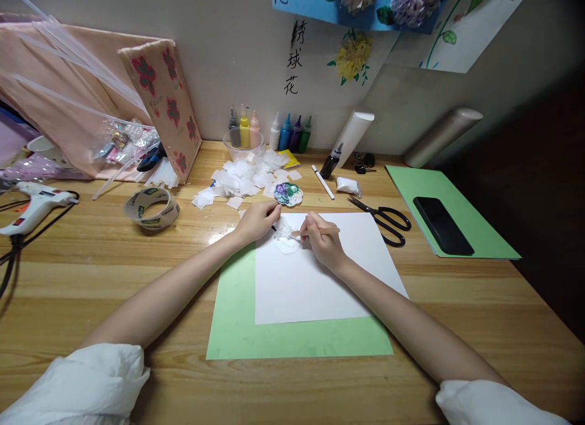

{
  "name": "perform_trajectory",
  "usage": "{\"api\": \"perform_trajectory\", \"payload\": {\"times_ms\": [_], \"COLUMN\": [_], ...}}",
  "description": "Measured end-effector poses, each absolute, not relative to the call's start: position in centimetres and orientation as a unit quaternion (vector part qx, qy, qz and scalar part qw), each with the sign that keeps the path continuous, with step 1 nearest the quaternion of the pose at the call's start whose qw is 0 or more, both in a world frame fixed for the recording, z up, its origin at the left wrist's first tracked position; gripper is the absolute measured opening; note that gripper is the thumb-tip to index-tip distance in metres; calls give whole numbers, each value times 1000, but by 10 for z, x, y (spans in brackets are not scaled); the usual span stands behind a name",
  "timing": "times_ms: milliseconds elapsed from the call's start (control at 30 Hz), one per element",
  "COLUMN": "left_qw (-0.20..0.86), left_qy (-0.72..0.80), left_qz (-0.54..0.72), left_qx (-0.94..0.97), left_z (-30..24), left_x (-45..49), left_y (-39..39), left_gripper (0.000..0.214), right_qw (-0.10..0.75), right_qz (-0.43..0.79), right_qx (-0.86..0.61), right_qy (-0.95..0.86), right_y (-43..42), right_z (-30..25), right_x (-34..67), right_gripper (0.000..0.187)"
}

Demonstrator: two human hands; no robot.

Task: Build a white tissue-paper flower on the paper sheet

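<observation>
from my remote seat i see, at far left, the pink flowered box [159,102] with bubble wrap [137,139] inside. a clear plastic cup [244,152] stands behind loose white paper squares [242,178]; i can't make out its contents. coloured squeeze bottles [275,133] line the wall beside it. my left hand [258,221] is pinched at the crumpled white tissue [284,228], but i can't tell what it grips. the tissue lies on the white sheet [320,285]. my right hand [323,239] grasps a pale wooden stick [329,231], tip at the tissue. black-handled scissors [376,212] lie farther right.
</observation>
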State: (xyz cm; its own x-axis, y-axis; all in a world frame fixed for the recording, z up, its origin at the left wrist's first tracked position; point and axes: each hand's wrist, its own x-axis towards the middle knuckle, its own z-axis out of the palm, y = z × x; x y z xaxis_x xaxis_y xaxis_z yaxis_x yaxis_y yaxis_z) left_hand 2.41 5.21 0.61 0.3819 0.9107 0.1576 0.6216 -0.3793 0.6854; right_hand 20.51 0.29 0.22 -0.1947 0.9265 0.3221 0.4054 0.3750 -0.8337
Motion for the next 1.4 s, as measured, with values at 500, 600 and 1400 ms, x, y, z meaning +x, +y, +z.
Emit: {"api": "perform_trajectory", "payload": {"times_ms": [500,600,1400], "left_qw": [272,237,28], "left_qy": [498,503,588], "left_qz": [272,239,-83], "left_qx": [778,796,804], "left_z": [7,15,66], "left_x": [25,23,-47], "left_y": [50,49,74], "left_gripper": [36,37,21], "right_qw": [399,412,501], "right_qz": [290,269,272], "right_qx": [-457,-440,-443], "right_qy": [-740,-751,-692], "right_y": [2,0,-1], "right_z": [0,0,-6], "right_x": [207,209,215], "right_gripper": [35,36,32]}}
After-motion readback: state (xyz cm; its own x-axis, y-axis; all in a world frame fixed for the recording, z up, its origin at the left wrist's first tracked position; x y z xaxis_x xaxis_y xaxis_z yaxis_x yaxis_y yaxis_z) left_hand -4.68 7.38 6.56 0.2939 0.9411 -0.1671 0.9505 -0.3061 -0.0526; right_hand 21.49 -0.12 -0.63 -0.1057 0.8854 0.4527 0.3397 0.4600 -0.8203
